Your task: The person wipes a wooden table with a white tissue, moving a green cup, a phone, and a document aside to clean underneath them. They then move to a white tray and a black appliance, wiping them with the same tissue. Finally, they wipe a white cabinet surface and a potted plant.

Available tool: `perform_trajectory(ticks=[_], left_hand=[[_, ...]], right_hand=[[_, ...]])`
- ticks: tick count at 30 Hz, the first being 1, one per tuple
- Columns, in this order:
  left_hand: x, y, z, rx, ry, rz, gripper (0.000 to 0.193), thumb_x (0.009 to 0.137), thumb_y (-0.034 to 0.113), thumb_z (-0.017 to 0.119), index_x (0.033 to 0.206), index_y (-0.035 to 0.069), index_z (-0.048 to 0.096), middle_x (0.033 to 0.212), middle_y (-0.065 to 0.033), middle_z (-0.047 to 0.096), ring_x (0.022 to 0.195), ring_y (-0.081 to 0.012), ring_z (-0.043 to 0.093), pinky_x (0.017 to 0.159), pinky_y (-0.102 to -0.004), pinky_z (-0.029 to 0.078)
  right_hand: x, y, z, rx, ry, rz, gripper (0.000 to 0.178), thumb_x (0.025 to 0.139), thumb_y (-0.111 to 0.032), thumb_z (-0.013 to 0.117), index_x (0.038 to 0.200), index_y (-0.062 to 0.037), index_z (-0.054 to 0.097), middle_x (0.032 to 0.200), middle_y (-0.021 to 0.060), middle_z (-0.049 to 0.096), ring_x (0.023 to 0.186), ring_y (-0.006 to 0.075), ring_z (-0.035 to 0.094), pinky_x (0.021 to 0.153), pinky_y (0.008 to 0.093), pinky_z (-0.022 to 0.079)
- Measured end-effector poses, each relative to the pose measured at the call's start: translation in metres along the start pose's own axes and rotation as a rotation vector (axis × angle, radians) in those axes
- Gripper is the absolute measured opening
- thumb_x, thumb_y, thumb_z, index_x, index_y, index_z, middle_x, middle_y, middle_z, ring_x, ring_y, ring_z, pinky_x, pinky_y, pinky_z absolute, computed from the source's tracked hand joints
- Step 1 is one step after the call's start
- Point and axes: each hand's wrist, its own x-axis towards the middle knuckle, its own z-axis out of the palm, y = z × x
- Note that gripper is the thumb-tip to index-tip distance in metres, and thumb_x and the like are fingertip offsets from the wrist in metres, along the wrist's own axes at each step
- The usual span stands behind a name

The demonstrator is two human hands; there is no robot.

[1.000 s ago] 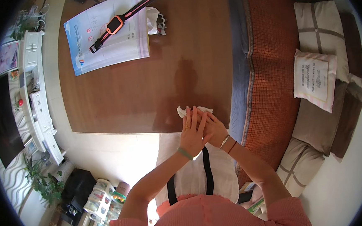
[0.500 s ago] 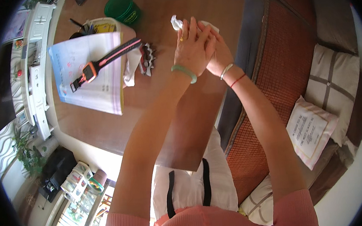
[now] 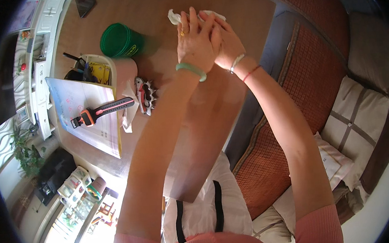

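Tissue (image 3: 175, 17) moved forward — long axis crosswise.

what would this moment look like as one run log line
left hand: partly over right hand | right hand: on white tissue | tabletop: green container, watch across booklet

The desk (image 3: 207, 116) is looked down on from head height, through the left one of two wide fisheye cameras worn side by side. The lens is aimed down and forward over the desk, which is seen askew, one corner being turned toward the wearer's lap (image 3: 199, 222). Both arms are taken in at close range, from pink sleeves (image 3: 319, 225) below the desk to fingers (image 3: 192, 22) over its far part. The couch (image 3: 261, 175) right of the desk and the white cabinet (image 3: 41, 96) left of it are also covered, straight edges being bent
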Motion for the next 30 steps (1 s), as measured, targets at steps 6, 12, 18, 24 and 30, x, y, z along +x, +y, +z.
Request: perform_trajectory(ticks=[6, 12, 18, 24, 30], left_hand=[[0.057, -0.024, 0.029, 0.031, 0.038, -0.042, 0.044, 0.105, 0.035, 0.043, 0.145, 0.020, 0.055, 0.158, -0.0247, 0.036, 0.146, -0.0504, 0.028, 0.122, -0.0523, 0.026], [0.095, 0.005, 0.062, 0.092, -0.006, 0.024, 0.053, 0.104, 0.035, 0.035, 0.146, 0.007, 0.051, 0.159, -0.0275, 0.032, 0.149, -0.0475, 0.025, 0.122, -0.0548, 0.022], [0.106, 0.068, 0.061, 0.257, -0.305, 0.312, 0.050, 0.102, 0.031, 0.039, 0.141, 0.004, 0.054, 0.157, -0.0233, 0.037, 0.148, -0.0445, 0.029, 0.120, -0.0583, 0.026], [0.064, 0.072, 0.074, 0.105, -0.134, 0.273, 0.047, 0.102, 0.032, 0.044, 0.144, 0.013, 0.053, 0.157, -0.0215, 0.039, 0.148, -0.0452, 0.027, 0.121, -0.0545, 0.027], [-0.011, 0.085, 0.037, -0.098, -0.094, 0.261, 0.044, 0.102, 0.031, 0.043, 0.141, 0.013, 0.054, 0.154, -0.0188, 0.043, 0.146, -0.0412, 0.035, 0.120, -0.0544, 0.030]], right_hand=[[0.046, 0.050, 0.014, -0.066, 0.009, -0.024, 0.055, 0.101, -0.029, 0.044, 0.153, -0.0103, 0.043, 0.161, 0.0060, 0.038, 0.150, 0.0162, 0.032, 0.123, 0.0359, 0.021], [0.042, 0.102, -0.001, -0.156, -0.021, -0.073, 0.062, 0.098, -0.035, 0.048, 0.153, -0.0078, 0.040, 0.158, 0.0160, 0.041, 0.148, 0.0307, 0.033, 0.124, 0.0442, 0.022], [-0.008, 0.130, -0.032, -0.256, 0.034, -0.046, 0.061, 0.097, -0.035, 0.053, 0.150, -0.0071, 0.043, 0.158, 0.0174, 0.039, 0.147, 0.0354, 0.033, 0.123, 0.0493, 0.023], [-0.044, 0.099, -0.028, -0.134, 0.118, 0.108, 0.065, 0.099, -0.031, 0.056, 0.155, -0.0062, 0.036, 0.159, 0.0147, 0.039, 0.150, 0.0303, 0.030, 0.125, 0.0431, 0.023], [-0.092, 0.027, -0.043, -0.061, 0.038, 0.209, 0.069, 0.097, -0.028, 0.058, 0.155, -0.0017, 0.032, 0.159, 0.0201, 0.034, 0.150, 0.0358, 0.027, 0.124, 0.0475, 0.022]])
